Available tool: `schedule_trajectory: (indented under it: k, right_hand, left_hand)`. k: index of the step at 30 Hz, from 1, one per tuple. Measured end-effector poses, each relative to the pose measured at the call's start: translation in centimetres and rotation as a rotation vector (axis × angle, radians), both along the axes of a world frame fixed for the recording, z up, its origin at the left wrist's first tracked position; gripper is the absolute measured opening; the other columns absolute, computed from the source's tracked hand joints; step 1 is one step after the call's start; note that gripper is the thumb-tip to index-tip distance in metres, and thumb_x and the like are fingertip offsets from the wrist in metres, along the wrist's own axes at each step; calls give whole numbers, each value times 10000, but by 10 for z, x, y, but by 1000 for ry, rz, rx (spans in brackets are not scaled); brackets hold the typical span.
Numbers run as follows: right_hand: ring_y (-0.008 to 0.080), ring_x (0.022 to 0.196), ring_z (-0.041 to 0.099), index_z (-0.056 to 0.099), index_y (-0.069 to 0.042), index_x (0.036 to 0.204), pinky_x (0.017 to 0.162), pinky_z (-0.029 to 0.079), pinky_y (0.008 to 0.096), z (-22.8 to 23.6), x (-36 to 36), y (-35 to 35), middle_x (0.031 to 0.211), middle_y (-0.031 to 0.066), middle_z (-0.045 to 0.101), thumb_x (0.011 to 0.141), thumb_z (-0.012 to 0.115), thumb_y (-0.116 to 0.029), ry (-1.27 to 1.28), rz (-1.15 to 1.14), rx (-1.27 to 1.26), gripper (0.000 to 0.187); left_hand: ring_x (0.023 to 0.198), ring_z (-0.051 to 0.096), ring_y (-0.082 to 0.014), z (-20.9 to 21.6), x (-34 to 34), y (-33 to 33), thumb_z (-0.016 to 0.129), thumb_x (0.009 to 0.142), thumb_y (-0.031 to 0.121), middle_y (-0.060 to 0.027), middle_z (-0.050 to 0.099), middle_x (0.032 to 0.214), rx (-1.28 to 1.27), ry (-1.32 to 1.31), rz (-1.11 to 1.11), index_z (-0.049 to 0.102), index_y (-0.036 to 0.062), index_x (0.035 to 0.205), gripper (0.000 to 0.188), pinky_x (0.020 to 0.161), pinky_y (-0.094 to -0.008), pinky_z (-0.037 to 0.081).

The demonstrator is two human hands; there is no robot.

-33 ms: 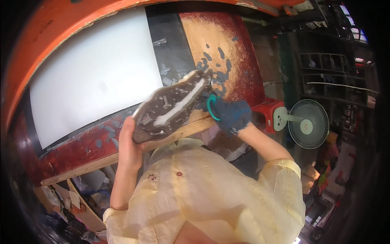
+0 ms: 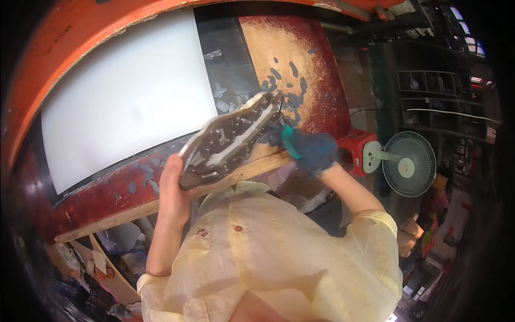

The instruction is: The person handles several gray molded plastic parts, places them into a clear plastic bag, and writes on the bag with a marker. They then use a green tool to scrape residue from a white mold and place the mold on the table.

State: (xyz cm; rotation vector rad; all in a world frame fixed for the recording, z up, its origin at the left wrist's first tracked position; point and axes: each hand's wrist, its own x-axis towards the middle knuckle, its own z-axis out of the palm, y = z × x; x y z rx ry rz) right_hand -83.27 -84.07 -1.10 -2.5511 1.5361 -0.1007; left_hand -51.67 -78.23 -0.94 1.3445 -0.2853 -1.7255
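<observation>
A long dark brown moulded piece (image 2: 230, 140), shaped like a shoe sole, has a pale strip along its middle, raised shapes and a whitish outer edge. My bare left hand (image 2: 173, 182) grips its near left end and holds it tilted over the table's front edge. Beside its right side is my right hand (image 2: 316, 153) in a blue-grey glove, closed round a teal loop handle (image 2: 289, 141) that looks like that of scissors. Blur hides the blades. Grey flat offcuts (image 2: 294, 101) lie behind the piece's far end.
The worn red table (image 2: 335, 102) has a wooden front rail (image 2: 118, 217). A white sheet (image 2: 126, 102) lies on a black board (image 2: 225, 59) at the left, with more grey scraps around it. To the right stand a red stool (image 2: 354, 147) and a fan (image 2: 406, 163).
My right hand has shifted slightly right, with the teal handle. The brown piece has tilted a little and shows narrower; my left hand keeps its grip.
</observation>
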Motion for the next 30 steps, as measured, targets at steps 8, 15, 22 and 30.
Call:
schedule_trajectory:
  k: [8, 15, 22, 30]
  right_hand:
    - [244, 848, 642, 602, -111, 1102, 706, 533, 314, -26, -44, 7, 1000, 157, 642, 854, 582, -212, -324, -107, 199, 268]
    - [223, 879, 657, 593, -103, 1128, 711, 537, 297, 51, -29, 21, 1065, 157, 643, 857, 607, -211, 169, 82, -398, 292]
    - [130, 878, 632, 601, -58, 1103, 680, 497, 213, 43, -44, 15, 1005, 63, 654, 866, 609, -300, -1227, -843, 504, 339]
    - [193, 926, 627, 603, -37, 1064, 740, 525, 290, -29, -19, 68, 1032, 91, 646, 853, 602, -285, -1109, -758, 973, 325]
  left_hand:
    - [936, 462, -168, 4, -10, 21, 545, 894, 211, -74, 522, 988, -684, -405, -455, 549, 4, 916, 208, 839, -293, 373]
    - [653, 542, -75, -15, -1, 17, 419, 959, 387, -6, 608, 884, -6, -39, -49, 542, 101, 1048, 324, 490, -214, 367]
    - [785, 608, -104, -34, 4, 17, 408, 963, 382, -27, 640, 1009, 126, 204, 30, 546, 90, 1143, 370, 454, -199, 384]
    - [855, 620, -121, -45, 2, 22, 378, 968, 372, -52, 619, 1085, 143, 353, 78, 507, 80, 1198, 394, 443, -185, 413]
